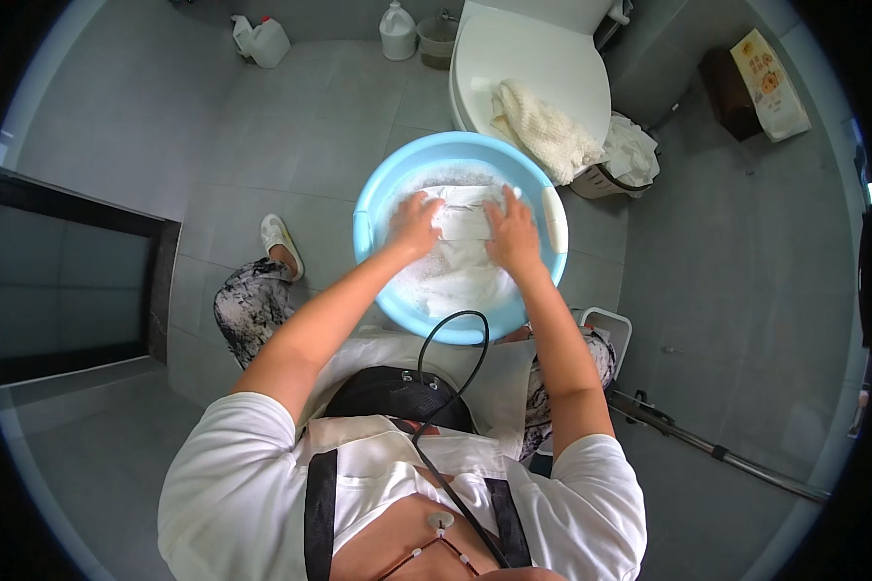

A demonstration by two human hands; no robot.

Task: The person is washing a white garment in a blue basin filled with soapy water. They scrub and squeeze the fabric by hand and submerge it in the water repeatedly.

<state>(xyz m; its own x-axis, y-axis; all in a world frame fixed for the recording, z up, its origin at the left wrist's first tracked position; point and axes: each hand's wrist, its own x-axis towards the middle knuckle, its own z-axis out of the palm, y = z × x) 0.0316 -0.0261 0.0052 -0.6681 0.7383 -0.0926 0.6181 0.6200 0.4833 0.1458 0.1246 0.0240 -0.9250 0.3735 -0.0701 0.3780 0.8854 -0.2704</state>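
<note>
A light-blue round basin [365, 215] holds sudsy water and a wet white cloth [467, 228]. My left hand [417, 225] is inside it, fingers curled over the cloth's left side. On the opposite side my right hand [513, 232] grips the cloth with bent fingers. Between them the fabric stretches in a flat band with a crosswise fold; more of it lies bunched toward me in foam [421, 288]. I cannot tell what garment or linen it is. A pale oblong piece [555, 220] sits on the basin's right rim.
Beyond the basin stands a white toilet [513, 48] with a cream towel [547, 131] on its lid. A filled waste bin [601, 184] stands beside it. White jugs [397, 34] line the back wall. A black cable [426, 416] loops near the basin's near rim.
</note>
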